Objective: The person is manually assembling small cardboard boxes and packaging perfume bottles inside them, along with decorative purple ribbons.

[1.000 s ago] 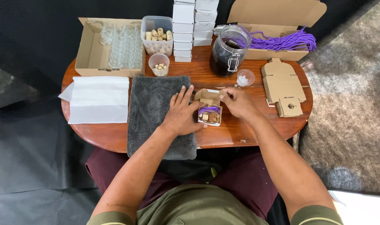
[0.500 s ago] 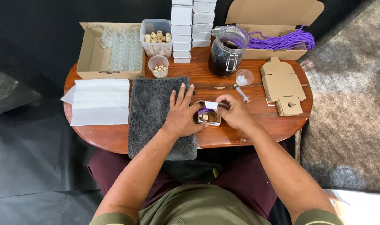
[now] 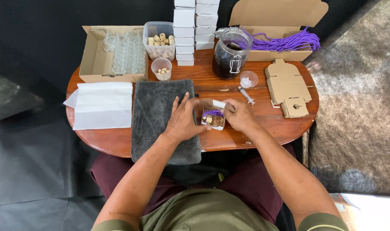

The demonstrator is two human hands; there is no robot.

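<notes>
A small open cardboard box (image 3: pixel 213 116) sits at the front middle of the oval wooden table (image 3: pixel 263 128). Inside it lie a small corked bottle and a loop of purple cord. My left hand (image 3: pixel 183 119) presses against the box's left side, its fingers spread over the edge of the grey cloth (image 3: pixel 160 115). My right hand (image 3: pixel 241 116) grips the box's right side and pinches its white lid flap at the top. The box's far wall is partly hidden by my fingers.
Behind stand a dark glass jar (image 3: pixel 230 53), stacked small white boxes (image 3: pixel 185 30), a tub of corks (image 3: pixel 160 40), a cup of corks (image 3: pixel 162 68), a carton of glass vials (image 3: pixel 115 53) and a carton of purple cord (image 3: pixel 284 42). Flat cardboard blanks (image 3: pixel 287 87), a syringe (image 3: pixel 246 95), white paper (image 3: pixel 101 105).
Both hands stayed on the small box. The right hand shifted from the box's far edge to its right side, and the white flap has come up over the box.
</notes>
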